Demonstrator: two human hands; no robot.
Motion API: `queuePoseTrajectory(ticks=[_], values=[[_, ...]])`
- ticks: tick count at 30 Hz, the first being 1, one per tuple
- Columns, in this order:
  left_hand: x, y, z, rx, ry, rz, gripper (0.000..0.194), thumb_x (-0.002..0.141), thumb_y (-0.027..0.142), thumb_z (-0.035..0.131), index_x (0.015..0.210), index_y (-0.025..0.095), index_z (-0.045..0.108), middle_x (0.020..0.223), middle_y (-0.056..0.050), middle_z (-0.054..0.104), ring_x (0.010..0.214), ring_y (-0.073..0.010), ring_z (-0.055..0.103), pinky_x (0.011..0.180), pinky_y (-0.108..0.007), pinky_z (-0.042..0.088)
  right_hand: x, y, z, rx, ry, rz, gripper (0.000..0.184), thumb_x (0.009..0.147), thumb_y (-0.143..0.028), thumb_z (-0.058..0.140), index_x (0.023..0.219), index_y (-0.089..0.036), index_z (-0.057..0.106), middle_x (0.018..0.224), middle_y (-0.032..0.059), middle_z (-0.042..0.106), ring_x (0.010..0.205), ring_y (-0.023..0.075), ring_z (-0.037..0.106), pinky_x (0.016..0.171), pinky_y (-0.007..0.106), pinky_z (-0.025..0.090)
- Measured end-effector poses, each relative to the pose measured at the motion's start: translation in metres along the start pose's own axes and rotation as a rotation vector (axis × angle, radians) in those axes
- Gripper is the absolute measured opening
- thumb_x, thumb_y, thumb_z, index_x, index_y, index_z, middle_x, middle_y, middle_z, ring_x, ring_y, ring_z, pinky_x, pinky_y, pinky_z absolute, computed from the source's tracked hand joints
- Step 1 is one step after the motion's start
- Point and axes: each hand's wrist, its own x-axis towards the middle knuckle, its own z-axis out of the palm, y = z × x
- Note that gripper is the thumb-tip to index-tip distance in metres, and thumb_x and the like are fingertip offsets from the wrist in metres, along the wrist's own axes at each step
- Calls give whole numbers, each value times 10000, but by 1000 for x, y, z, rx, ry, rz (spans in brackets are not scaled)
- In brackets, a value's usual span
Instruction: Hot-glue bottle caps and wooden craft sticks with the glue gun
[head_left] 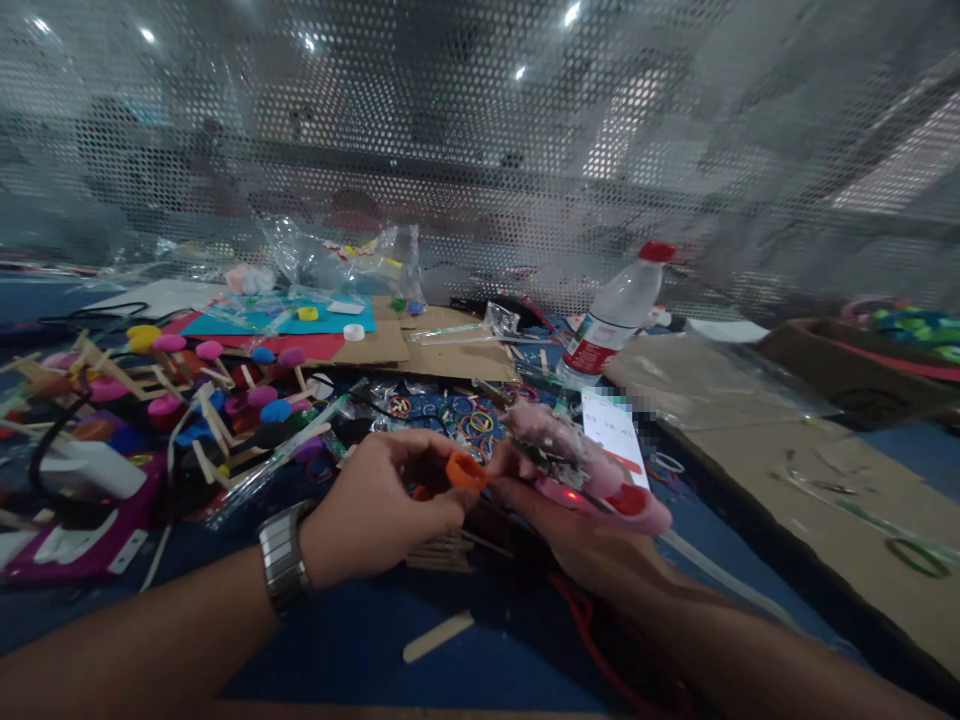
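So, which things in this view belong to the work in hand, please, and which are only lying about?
Seem to belong:
orange piece, in the left fingers
pink tool, at the right hand

Seem only lying about:
bottle, upright but looking tilted here
phone
box, at the far right
clear bag

Hands (379,510) could pass over the near stick (439,637); the bottle (616,312) blocks beyond.

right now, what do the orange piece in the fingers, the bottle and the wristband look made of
Orange piece: perhaps plastic, evenly coloured, thin-rimmed; blur leaves it open. Bottle: likely clear, glossy plastic, see-through. Wristband: apparently metal, with shiny silvery links.
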Motion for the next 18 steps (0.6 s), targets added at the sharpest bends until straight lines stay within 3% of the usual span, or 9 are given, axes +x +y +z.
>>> queuePoseTrajectory(ticks=[4, 10, 13, 16, 18], values=[[0, -1, 1, -14, 18, -1, 228, 698, 207, 754, 909, 122, 738, 852, -66, 774, 758, -175, 686, 691, -268, 560, -1, -2, 1, -19, 92, -7, 146, 822, -350, 773, 753, -296, 655, 833, 13, 681, 760, 238, 632, 785, 421, 534], [0, -2, -1, -42, 39, -17, 227, 682, 204, 791, 886, 125, 735, 834, -59, 788, 741, -167, 708, 694, -255, 568, -1, 1, 1, 62, 13, 31, 250, 849, -397, 760, 719, -266, 591, 740, -10, 654, 652, 189, 612, 627, 345, 520], [1, -2, -2, -59, 45, 0, 245, 692, 236, 807, 900, 126, 741, 804, -50, 788, 686, -149, 695, 647, -237, 549, -1, 1, 1, 131, 19, 33, 318, 838, -424, 775, 691, -257, 548, 803, 4, 697, 591, 161, 609, 613, 342, 556], [2, -4, -1, -84, 39, 7, 252, 694, 210, 791, 928, 125, 750, 850, -60, 801, 732, -164, 720, 678, -245, 568, -1, 0, -2, 135, 38, 66, 267, 813, -442, 797, 799, -262, 600, 957, 35, 743, 617, 167, 655, 615, 345, 597], [2, -5, 0, -107, 35, 8, 284, 678, 176, 784, 956, 126, 753, 912, -75, 813, 820, -194, 747, 753, -271, 593, -1, 1, -4, 78, 4, 73, 249, 819, -445, 789, 929, -269, 651, 890, 27, 742, 641, 188, 677, 624, 345, 602]])
